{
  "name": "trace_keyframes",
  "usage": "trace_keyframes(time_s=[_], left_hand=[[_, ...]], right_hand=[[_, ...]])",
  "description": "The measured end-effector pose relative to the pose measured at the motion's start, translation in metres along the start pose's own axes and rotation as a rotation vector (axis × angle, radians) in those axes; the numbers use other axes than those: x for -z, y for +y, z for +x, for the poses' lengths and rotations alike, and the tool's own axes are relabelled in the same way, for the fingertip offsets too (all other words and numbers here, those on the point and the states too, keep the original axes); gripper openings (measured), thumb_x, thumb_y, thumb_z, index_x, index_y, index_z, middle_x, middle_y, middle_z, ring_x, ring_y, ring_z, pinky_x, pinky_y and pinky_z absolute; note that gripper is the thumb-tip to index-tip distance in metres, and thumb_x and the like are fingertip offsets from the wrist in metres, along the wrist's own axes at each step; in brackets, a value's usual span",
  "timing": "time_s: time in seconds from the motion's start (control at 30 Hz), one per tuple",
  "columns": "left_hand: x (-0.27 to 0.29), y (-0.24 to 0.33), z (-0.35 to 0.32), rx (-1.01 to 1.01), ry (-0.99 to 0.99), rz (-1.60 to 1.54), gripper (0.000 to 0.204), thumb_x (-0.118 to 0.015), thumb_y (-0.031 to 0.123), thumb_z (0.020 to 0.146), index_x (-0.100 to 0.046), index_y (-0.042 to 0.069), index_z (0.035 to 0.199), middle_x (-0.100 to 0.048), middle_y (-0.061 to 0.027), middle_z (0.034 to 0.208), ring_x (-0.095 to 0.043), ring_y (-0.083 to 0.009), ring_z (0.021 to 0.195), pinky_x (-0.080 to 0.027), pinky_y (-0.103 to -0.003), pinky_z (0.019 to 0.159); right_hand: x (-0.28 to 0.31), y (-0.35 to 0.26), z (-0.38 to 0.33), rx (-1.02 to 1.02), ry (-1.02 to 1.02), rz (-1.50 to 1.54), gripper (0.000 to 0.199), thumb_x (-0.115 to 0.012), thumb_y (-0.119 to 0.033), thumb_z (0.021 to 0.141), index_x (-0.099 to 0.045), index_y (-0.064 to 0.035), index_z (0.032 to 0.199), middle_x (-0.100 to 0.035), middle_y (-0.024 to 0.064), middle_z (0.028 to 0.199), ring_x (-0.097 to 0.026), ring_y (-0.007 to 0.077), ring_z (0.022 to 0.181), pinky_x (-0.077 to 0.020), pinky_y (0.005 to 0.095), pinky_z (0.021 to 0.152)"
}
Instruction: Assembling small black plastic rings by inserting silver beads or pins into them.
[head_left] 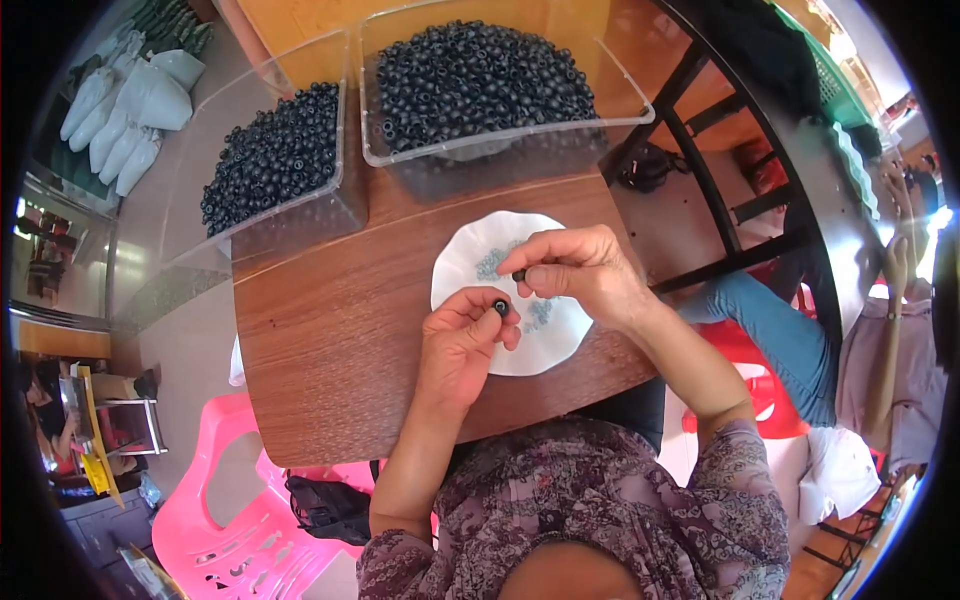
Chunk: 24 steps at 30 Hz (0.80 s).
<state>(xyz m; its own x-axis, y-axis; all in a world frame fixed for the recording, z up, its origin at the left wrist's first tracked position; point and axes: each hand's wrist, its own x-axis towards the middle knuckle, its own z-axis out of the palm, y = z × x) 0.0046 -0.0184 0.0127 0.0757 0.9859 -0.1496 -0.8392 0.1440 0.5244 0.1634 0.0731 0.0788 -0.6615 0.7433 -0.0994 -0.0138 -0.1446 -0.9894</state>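
My left hand [460,345] pinches a small round black piece with a hole [501,307] between thumb and fingertips. Just above it and to the right, my right hand [585,275] grips another small dark piece [519,275], partly covered by the fingers. The two pieces are apart. Both hands are over a white scalloped plate [460,255], which holds scattered tiny pale bluish bits [540,315]. Whether a tiny bit is also between my right fingertips, I cannot make out.
Two clear plastic bins full of black bead-like pieces, one left [345,195] and one right [630,115], stand at the far side of the wooden table [330,350]. A pink plastic chair [200,500] stands left. Another person's jeans-clad leg [770,325] is at the right.
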Motion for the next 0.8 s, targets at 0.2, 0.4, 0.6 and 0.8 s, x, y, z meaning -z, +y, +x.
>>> trace_keyframes(time_s=[0.2,0.4,0.6,0.8], left_hand=[[-0.004,-0.002,-0.011,-0.008,0.008,0.015,0.015,-0.06,0.003,0.084,-0.058,-0.005,0.097,-0.062,-0.0141,0.088,-0.057,-0.0184,0.07,-0.046,-0.03,0.066],[-0.005,-0.007,-0.024,-0.002,0.029,0.037,0.014,-0.059,0.003,0.084,-0.058,-0.004,0.097,-0.062,-0.0134,0.09,-0.057,-0.0175,0.069,-0.046,-0.029,0.064],[-0.011,-0.013,-0.034,-0.002,0.045,0.085,0.017,-0.061,0.004,0.083,-0.058,-0.004,0.098,-0.063,-0.013,0.087,-0.058,-0.0166,0.069,-0.047,-0.027,0.062],[-0.016,-0.018,-0.038,-0.007,0.083,0.13,0.017,-0.062,0.002,0.083,-0.059,-0.004,0.098,-0.063,-0.0129,0.085,-0.058,-0.0161,0.069,-0.047,-0.025,0.062]], right_hand=[[-0.005,0.009,-0.017,-0.051,0.014,0.12,0.013,-0.061,0.0,0.08,-0.065,0.0011,0.092,-0.065,0.0059,0.083,-0.059,0.0112,0.073,-0.0464,0.0224,0.067],[-0.011,0.021,-0.034,-0.038,0.078,0.209,0.014,-0.063,0.006,0.076,-0.063,0.0015,0.089,-0.064,0.0072,0.087,-0.059,0.0125,0.077,-0.0476,0.0242,0.07],[-0.017,0.037,-0.048,0.066,0.139,0.206,0.018,-0.064,0.008,0.074,-0.064,0.002,0.091,-0.062,0.0074,0.091,-0.059,0.0128,0.081,-0.0472,0.0238,0.072],[-0.02,0.039,-0.057,-0.015,0.188,0.312,0.017,-0.063,0.008,0.074,-0.064,0.0017,0.09,-0.063,0.0079,0.089,-0.059,0.0131,0.08,-0.0477,0.0239,0.073]])
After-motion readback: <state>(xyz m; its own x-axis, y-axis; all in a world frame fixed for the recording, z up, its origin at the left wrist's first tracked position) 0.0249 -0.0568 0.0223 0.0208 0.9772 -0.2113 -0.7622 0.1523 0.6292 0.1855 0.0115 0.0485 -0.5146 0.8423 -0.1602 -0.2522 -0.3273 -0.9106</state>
